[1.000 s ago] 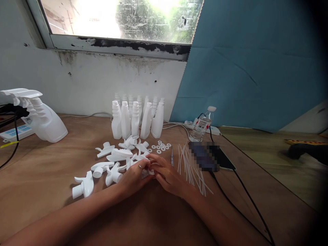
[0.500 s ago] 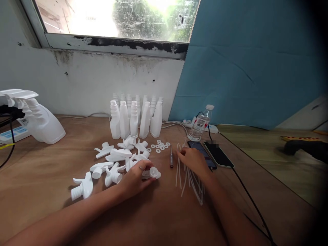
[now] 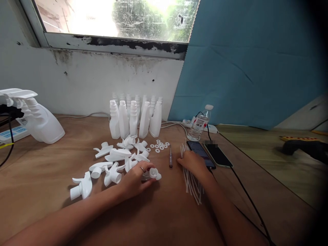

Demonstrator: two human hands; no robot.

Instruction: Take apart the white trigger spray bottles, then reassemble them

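My left hand (image 3: 137, 179) is closed on a white spray head (image 3: 153, 173), its round cap opening facing up. More white spray heads (image 3: 118, 154) lie loosely beyond and to the left of that hand. My right hand (image 3: 192, 162) rests over a bundle of thin white tubes (image 3: 191, 186), fingers bent and pressed together at the bundle's left side; whether they grip a tube is hidden. Between the hands lies a small screwdriver (image 3: 170, 160). Several flat white rings (image 3: 161, 147) are scattered just beyond it.
White bottles (image 3: 124, 121) stand upright near the wall. Finished-looking spray bottles (image 3: 46, 123) are at the left. Right of my right hand are two phones (image 3: 217, 155), with a clear water bottle (image 3: 200, 124) behind and a black cable (image 3: 251, 194) running forward.
My right hand has drawn the spread tubes rightward into a tighter bundle. My left hand still holds the spray head in nearly the same place.
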